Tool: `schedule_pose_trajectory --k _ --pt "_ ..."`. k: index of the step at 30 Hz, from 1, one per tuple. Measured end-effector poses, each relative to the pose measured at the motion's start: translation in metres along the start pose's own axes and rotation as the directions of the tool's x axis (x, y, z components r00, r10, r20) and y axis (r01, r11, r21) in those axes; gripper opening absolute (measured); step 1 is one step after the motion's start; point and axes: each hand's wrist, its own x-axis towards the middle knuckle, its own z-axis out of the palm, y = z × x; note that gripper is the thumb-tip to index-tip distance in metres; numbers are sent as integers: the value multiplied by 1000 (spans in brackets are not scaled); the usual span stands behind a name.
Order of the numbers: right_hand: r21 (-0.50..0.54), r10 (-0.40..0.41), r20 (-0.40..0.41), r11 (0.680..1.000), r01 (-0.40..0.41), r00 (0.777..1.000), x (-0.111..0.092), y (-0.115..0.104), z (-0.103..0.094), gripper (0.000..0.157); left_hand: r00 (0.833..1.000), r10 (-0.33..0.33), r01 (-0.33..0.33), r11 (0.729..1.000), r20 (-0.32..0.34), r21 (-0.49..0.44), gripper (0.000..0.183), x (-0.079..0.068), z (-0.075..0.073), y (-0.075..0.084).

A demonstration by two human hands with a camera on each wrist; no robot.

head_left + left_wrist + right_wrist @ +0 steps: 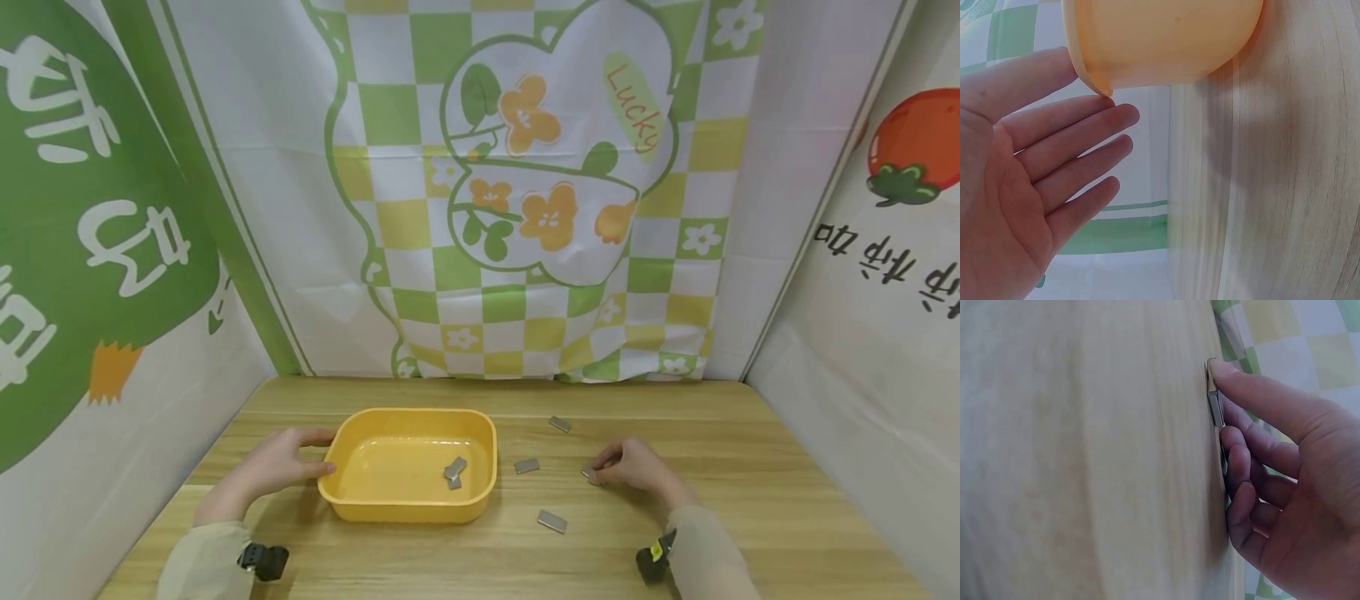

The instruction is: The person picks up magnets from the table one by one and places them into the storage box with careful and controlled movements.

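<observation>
Grey block (586, 472) pinched by right fingers (609, 455), left fingers (318, 470) touching yellow tub (405, 512)

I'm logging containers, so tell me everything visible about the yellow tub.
The yellow tub is a smooth, plastic-looking, open-topped rounded rectangle with a slim rim, upright on the wooden table. Small grey metallic-looking pieces lie overlapping inside, right of its middle. The left hand touches the rim at its left end.
</observation>
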Motion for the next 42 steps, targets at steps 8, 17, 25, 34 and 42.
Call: schedule_pose_trajectory --k 8,17,25,34,42 --pt "-36 9 7 999 -9 1000 0 -2 -1 21 1000 -7 7 1000 -2 13 55 1 0 0" --pt "-40 -16 36 999 18 999 0 2 -3 22 1000 -19 19 1000 9 9 55 1 0 0" --pt "-69 -33 53 997 37 998 -1 4 -4 23 1000 -18 18 1000 6 14 55 0 -1 1" --pt "-65 -28 76 997 33 997 -3 4 -7 22 1000 -16 15 1000 8 15 56 0 -1 1" --pt "-52 -48 85 997 53 995 -3 4 -7 20 1000 -12 12 1000 5 23 56 0 0 1"
